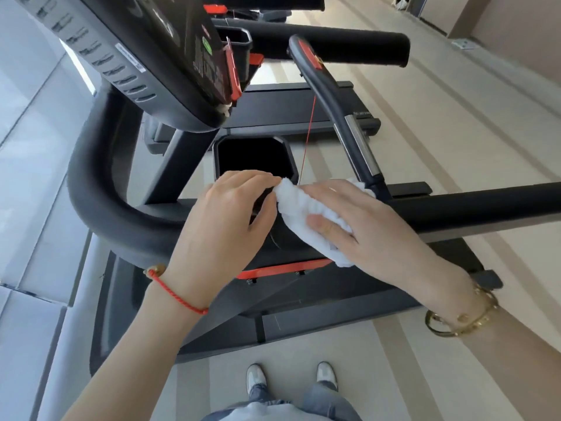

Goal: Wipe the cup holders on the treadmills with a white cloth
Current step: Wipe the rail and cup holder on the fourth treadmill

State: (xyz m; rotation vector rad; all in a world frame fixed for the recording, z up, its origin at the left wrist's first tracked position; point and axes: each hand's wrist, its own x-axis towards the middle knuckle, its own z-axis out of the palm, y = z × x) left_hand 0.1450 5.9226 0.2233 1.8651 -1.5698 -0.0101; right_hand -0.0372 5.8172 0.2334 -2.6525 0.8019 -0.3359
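Pale striped flooring (425, 147) runs under a row of black treadmills, and we're looking straight down over the nearest treadmill (100, 183), its console (145, 56) tilted up at top left. Just below that console sits the cup holder (253, 158), a dark angular pocket, open on top. Right at its near rim, the white cloth (306, 214) is bunched up between both hands. The left hand (224, 220) pinches one end of the cloth with its fingertips, a red cord bracelet (179, 291) on that wrist. The right hand (358, 226) wraps over the cloth, thumb tucked underneath, gold bangles (461, 317) on the wrist. A thin red safety cord (309, 129) hangs beside the holder. White shoes (291, 378) stand on the floor below.
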